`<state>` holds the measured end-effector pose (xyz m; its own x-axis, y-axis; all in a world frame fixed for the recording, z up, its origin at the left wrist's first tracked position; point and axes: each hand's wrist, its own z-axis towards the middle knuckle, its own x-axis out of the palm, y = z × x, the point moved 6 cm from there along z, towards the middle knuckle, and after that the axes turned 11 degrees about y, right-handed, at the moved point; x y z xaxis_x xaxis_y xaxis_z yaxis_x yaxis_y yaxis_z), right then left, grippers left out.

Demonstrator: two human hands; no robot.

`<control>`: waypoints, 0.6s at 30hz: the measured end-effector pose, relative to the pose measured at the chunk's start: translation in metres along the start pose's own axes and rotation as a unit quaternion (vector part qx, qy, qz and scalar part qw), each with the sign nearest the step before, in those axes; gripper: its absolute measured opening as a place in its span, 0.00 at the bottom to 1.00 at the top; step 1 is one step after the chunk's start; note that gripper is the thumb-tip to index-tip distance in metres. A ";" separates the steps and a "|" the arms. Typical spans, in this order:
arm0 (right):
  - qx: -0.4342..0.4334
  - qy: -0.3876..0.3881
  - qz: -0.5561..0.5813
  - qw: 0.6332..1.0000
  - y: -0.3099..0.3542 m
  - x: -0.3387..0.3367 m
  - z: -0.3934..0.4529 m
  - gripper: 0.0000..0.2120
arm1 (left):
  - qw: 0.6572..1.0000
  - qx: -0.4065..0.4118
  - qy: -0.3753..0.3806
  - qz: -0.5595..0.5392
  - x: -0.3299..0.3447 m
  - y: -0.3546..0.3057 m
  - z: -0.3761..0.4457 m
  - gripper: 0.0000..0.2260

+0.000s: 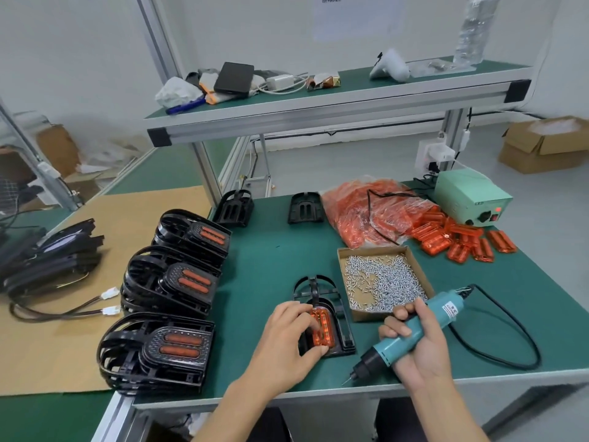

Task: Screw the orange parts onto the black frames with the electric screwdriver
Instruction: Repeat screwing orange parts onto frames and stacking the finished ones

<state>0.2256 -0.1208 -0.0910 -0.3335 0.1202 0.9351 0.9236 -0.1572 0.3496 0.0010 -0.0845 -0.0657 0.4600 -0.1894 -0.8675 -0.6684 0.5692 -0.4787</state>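
Upper shelf [334, 100]: green-topped, aluminium-framed, well above and beyond the fingers
On the shelf: black flat case [234, 78], white charger with cable [280, 82], blue pen [185, 106], white handheld controller [390, 69], crumpled wrapper [323, 82]
Power supply box [471, 196]: pale green, red light lit, on the counter [271, 256] far beyond the fingers, to their right
Cardboard sheet [57, 314]: brown, far left of the fingers
Cardboard boxes [545, 143]: on the floor, far right, open
Wall socket [435, 153]: white, plugs inserted
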 end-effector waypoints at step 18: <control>-0.004 -0.005 -0.008 1.000 0.000 0.002 0.000 0.10 | 0.999 -0.023 0.026 0.011 0.003 0.003 0.005 0.13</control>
<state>0.2252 -0.1206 -0.0889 -0.3459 0.1332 0.9288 0.9168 -0.1627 0.3648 0.0032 -0.0789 -0.0687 0.4139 -0.2189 -0.8836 -0.7054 0.5365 -0.4633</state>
